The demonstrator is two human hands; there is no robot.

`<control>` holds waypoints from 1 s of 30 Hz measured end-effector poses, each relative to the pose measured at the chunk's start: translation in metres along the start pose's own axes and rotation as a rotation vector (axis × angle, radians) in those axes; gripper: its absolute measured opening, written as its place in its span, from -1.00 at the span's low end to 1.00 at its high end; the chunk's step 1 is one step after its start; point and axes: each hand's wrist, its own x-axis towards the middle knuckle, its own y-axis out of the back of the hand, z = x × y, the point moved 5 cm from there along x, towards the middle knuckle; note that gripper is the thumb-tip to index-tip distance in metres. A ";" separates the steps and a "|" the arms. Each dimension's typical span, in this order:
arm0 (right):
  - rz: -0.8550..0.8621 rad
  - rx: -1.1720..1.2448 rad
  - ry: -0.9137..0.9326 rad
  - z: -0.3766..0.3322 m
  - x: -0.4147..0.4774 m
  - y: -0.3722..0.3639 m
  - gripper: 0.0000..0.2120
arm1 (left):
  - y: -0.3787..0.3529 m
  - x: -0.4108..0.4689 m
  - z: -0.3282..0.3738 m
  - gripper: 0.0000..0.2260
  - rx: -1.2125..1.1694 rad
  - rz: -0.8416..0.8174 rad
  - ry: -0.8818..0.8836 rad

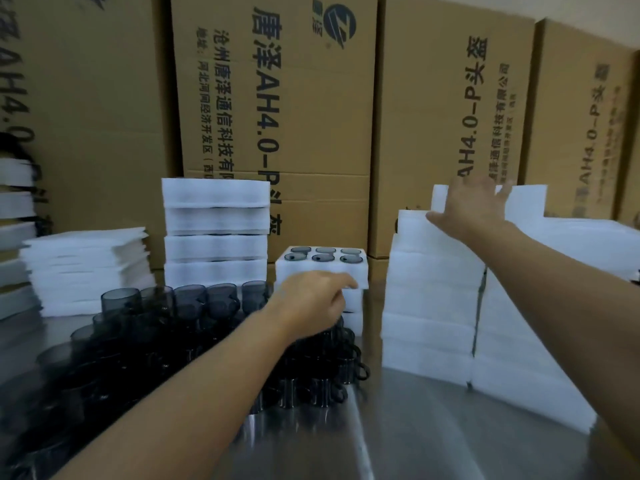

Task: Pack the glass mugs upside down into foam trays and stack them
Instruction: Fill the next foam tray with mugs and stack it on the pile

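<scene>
Several dark smoked-glass mugs [156,317] stand upside down in rows on the steel table [415,427] at the left and centre. My left hand [311,301] hovers over the rear right mugs with fingers loosely curled, holding nothing. Behind it a short stack of foam trays [322,271] has its top tray filled with upturned mugs. My right hand [474,206] reaches up with fingers spread to the top of the tall pile of empty foam trays [429,289] on the right, touching the top foam piece.
A taller stack of packed foam trays [214,233] stands at centre back. Flat foam sheets [86,268] are piled at the left. Large printed cardboard boxes [277,116] form a wall behind everything. More foam [554,323] fills the right side.
</scene>
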 end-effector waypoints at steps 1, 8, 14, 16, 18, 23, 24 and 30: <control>0.010 0.017 0.012 0.001 0.001 -0.001 -0.43 | -0.005 -0.015 0.007 -0.70 -0.052 0.041 -0.019; 0.189 0.209 0.184 -0.005 -0.005 0.043 -0.69 | -0.019 -0.094 0.008 -0.75 -0.280 0.212 0.018; 0.154 0.329 0.584 -0.055 -0.084 0.070 -0.64 | 0.023 -0.140 -0.041 -0.70 -0.478 0.652 0.428; 0.115 0.403 0.721 -0.069 -0.132 0.068 -0.66 | 0.043 -0.159 -0.051 -0.70 -0.553 0.865 0.538; 0.074 0.446 0.843 -0.076 -0.182 0.060 -0.70 | 0.060 -0.175 -0.054 -0.74 -0.613 1.007 0.553; 0.154 0.435 1.160 -0.075 -0.272 0.026 -0.93 | 0.094 -0.187 -0.040 -0.72 -0.591 0.949 0.394; 0.128 0.430 1.210 -0.074 -0.281 0.015 -0.90 | 0.096 -0.185 -0.036 -0.73 -0.591 0.880 0.363; 0.028 0.559 1.293 -0.070 -0.292 -0.026 -0.79 | 0.056 -0.169 -0.020 -0.78 -0.458 0.214 0.367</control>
